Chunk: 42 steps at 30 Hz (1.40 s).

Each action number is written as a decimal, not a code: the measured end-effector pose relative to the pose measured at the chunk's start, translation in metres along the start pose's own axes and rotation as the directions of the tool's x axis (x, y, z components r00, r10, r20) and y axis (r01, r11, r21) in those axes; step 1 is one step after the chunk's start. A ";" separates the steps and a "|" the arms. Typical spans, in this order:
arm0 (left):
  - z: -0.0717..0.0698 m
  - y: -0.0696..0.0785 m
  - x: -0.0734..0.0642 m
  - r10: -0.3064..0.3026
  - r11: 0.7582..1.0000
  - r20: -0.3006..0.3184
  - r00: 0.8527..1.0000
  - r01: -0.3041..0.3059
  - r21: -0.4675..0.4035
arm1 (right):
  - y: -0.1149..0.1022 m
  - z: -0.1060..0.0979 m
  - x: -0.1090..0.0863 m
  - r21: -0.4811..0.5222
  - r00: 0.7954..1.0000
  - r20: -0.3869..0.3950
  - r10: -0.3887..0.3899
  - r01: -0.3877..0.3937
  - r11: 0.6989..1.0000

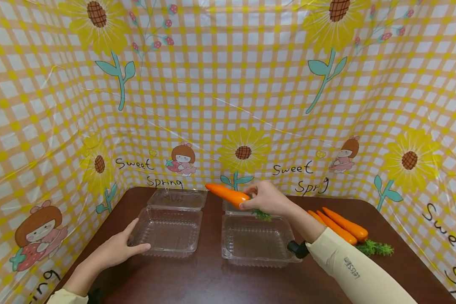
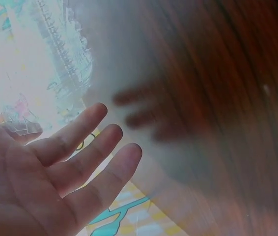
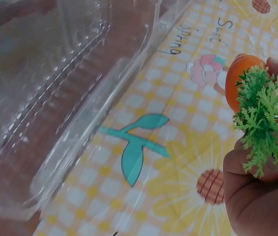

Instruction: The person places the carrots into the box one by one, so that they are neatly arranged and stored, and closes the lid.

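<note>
Carrot [image 1: 226, 194], glossy orange and tapered, with a frilly green leafy tuft [image 3: 264, 118] at its thick end, was held in the air above the far side of the right-hand box, its pointed tip toward the left. The person's right hand [image 1: 267, 197] gripped it near the thick end, thumb on one side and bent fingers on the other, the tuft poking out beneath the palm.

The left hand [image 1: 115, 249] held nothing; its grip was wide, the thumb well apart from the extended fingers, around the near left corner of a clear, rectangular plastic box [image 1: 171, 252]. Whether the fingers touched the box could not be told.

That box stood open, its clear plastic lid [image 1: 178, 198] laid back on the far side. Near it, to the right, stood a second clear, ridged plastic box [image 1: 256, 261], also open, its lid partly hidden behind the carrot and right hand.

Farther right, beyond the right forearm in its cream sleeve [image 1: 365, 280], more tapered orange carrots [image 1: 346, 223] lay side by side with green tops toward the near edge. Everything rested on a dark brown, shiny table [image 1: 213, 274], before a yellow-and-white checked sheet [image 1: 228, 84] printed with sunflowers.
</note>
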<state>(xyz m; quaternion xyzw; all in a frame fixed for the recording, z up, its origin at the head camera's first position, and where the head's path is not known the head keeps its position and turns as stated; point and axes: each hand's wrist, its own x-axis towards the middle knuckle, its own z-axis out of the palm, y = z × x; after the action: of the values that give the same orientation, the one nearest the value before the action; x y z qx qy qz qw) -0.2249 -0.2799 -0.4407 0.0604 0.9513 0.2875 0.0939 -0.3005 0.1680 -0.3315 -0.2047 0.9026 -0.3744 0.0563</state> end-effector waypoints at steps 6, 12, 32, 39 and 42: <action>0.000 0.002 -0.002 -0.005 1.000 0.000 1.000 0.005 0.013 | -0.011 0.016 0.014 -0.046 0.997 0.057 -0.046 0.049 0.998; 0.000 0.007 -0.004 -0.006 1.000 0.000 1.000 0.006 0.005 | -0.023 0.030 0.028 -0.057 0.992 0.105 -0.068 0.074 0.996; -0.001 0.012 -0.007 -0.002 1.000 0.004 1.000 0.002 0.001 | -0.057 0.094 0.074 -0.161 0.951 0.281 -0.128 0.178 0.971; 0.000 0.007 -0.004 -0.005 1.000 0.000 1.000 0.005 0.002 | -0.064 0.115 0.086 -0.224 0.938 0.321 -0.128 0.206 0.952; 0.000 0.006 -0.003 -0.002 1.000 0.001 1.000 0.002 0.001 | -0.064 0.123 0.090 -0.240 0.937 0.326 -0.126 0.211 0.947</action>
<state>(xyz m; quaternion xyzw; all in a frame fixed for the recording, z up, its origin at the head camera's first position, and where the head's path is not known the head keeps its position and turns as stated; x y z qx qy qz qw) -0.2219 -0.2749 -0.4372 0.0596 0.9515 0.2867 0.0946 -0.3302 0.0096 -0.3695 -0.3435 0.9045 -0.2141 0.1346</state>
